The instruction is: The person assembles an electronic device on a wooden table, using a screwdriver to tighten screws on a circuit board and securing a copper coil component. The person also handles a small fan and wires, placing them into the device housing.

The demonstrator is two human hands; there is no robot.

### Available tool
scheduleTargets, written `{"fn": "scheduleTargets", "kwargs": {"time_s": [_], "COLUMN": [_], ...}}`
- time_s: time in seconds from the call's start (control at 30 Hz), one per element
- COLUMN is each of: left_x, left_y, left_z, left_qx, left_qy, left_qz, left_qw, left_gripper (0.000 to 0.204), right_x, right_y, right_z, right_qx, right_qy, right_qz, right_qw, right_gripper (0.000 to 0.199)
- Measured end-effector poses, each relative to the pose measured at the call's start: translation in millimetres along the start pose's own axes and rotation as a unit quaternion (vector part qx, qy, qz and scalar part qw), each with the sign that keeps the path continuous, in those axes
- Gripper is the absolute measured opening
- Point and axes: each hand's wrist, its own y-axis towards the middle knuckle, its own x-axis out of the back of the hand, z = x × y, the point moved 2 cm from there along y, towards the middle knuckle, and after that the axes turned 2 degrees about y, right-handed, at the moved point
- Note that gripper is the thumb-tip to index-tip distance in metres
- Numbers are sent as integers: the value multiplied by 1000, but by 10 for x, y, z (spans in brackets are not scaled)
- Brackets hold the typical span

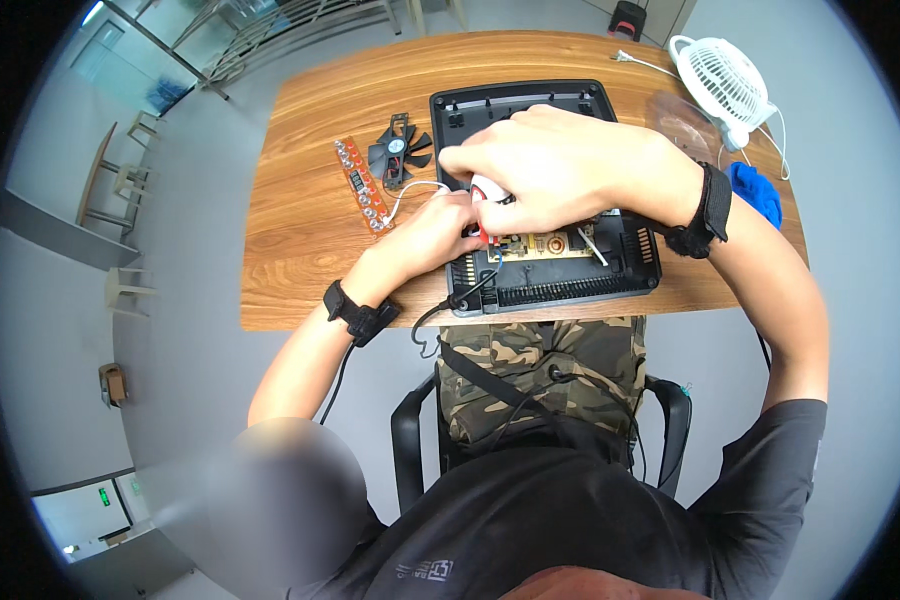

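A black plastic appliance housing (pixel 625 268) lies open on the wooden table, with a tan circuit board (pixel 542 245) in its near half. My right hand (pixel 560 165) is wrapped from above round a red-and-white handheld tool (pixel 488 188), which looks like a power screwdriver. The tool's lower end points down at the board's left side; its tip is hidden. My left hand (pixel 432 232) is closed beside that end, fingertips together at the board's left edge. What they pinch, if anything, cannot be made out. A white wire passes by this hand.
Left of the housing lie a black fan (pixel 398 150) and an orange control board (pixel 360 185). A white desk fan (pixel 722 85) and a blue cloth (pixel 756 194) sit at the right. A black power cord (pixel 438 309) leaves the housing at the table's near edge (pixel 350 322).
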Motion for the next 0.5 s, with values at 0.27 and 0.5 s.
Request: {"fn": "scheduleTargets", "kwargs": {"time_s": [0.27, 0.5], "left_x": [-30, -28], "left_y": [-75, -59], "left_z": [54, 67], "left_qx": [59, 109], "left_qy": [-46, -42], "left_qz": [13, 47], "left_qw": [997, 992], "left_gripper": [32, 38], "right_x": [-40, -89], "right_y": [77, 115], "right_z": [77, 125], "right_qx": [74, 60], "right_qy": [34, -11], "right_qz": [-31, -61], "right_qw": [996, 996], "right_gripper": [26, 34]}}
